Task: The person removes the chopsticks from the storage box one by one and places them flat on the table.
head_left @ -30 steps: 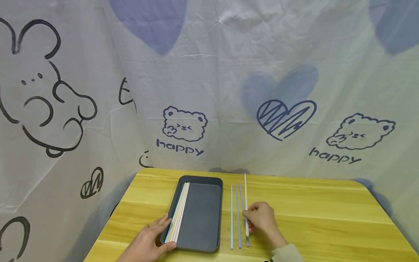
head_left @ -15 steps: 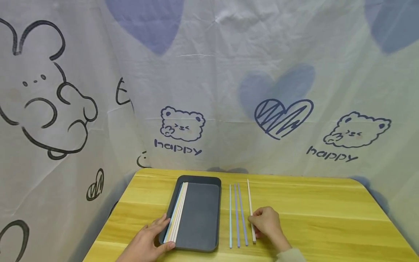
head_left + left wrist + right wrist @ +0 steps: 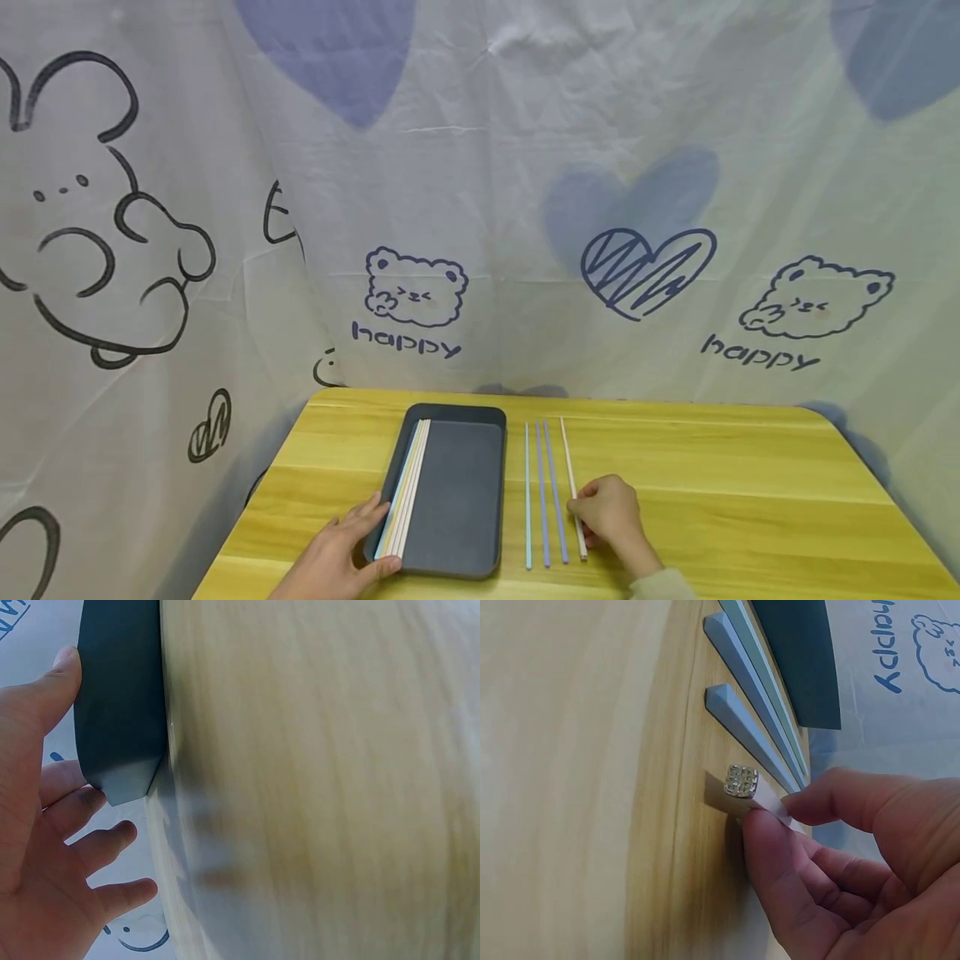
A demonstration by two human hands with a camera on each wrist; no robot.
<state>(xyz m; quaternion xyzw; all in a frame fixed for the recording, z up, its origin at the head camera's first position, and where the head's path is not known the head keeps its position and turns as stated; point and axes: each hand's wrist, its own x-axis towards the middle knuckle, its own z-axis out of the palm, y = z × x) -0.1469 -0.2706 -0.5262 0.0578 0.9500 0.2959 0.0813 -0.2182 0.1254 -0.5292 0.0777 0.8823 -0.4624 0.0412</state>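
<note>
A pale pinkish-white chopstick (image 3: 567,467) is pinched between the thumb and fingers of my right hand (image 3: 611,515), close over the table. Its square end (image 3: 742,781) has a glittery silver pattern and faces me. To its left lie a light blue chopstick (image 3: 528,500) and two purple-blue chopsticks (image 3: 556,500), roughly side by side. My left hand (image 3: 333,552) rests at the near left corner of a dark grey tray (image 3: 461,500), thumb on the near rim and fingers along the left side. Several white, yellow and blue chopsticks (image 3: 405,517) lie together along the tray's left side.
The yellow wood-grain table (image 3: 750,500) reaches back to a pale curtain (image 3: 510,192) printed with hearts and bears. Another curtain side (image 3: 150,400) stands close along the table's left edge.
My right hand has moved the white chopstick from over the right purple-blue one to its right, then lowered its far end leftward. My left hand stays at the tray.
</note>
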